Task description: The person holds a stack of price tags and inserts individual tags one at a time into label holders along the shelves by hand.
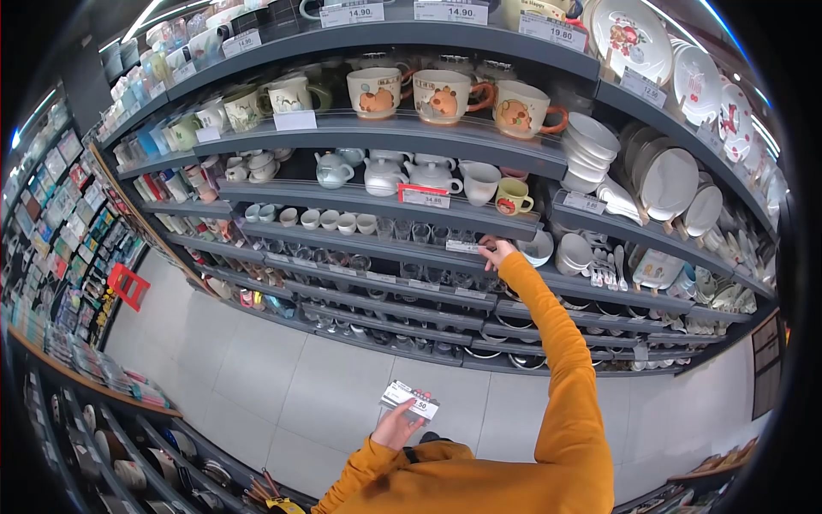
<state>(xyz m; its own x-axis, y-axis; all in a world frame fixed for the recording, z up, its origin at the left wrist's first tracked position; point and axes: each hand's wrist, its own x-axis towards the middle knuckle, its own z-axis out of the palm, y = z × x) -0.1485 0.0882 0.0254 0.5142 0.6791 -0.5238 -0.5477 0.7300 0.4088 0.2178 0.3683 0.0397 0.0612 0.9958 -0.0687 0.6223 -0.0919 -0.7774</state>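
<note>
My left hand (pixel 396 426) is low in front of my body, closed on a small stack of price tags (pixel 409 399); the top one shows black print, partly covered by my fingers. My right arm reaches out to the shelf. There my right hand (pixel 495 254) has its fingers pinched at the right end of a white price tag (pixel 462 247) on a shelf edge. Small clear glasses (pixel 421 232) stand just behind that tag. To the right of the hand is a white bowl (pixel 537 248).
Above are bear-patterned mugs (pixel 443 96), white teapots (pixel 384 174) and a yellow-green mug (pixel 514 197). Stacked bowls (pixel 591 150) and plates (pixel 670 184) fill the right side. A red step stool (pixel 128 286) stands on the tiled floor (pixel 257 360) at left. Another shelf (pixel 94 445) is at lower left.
</note>
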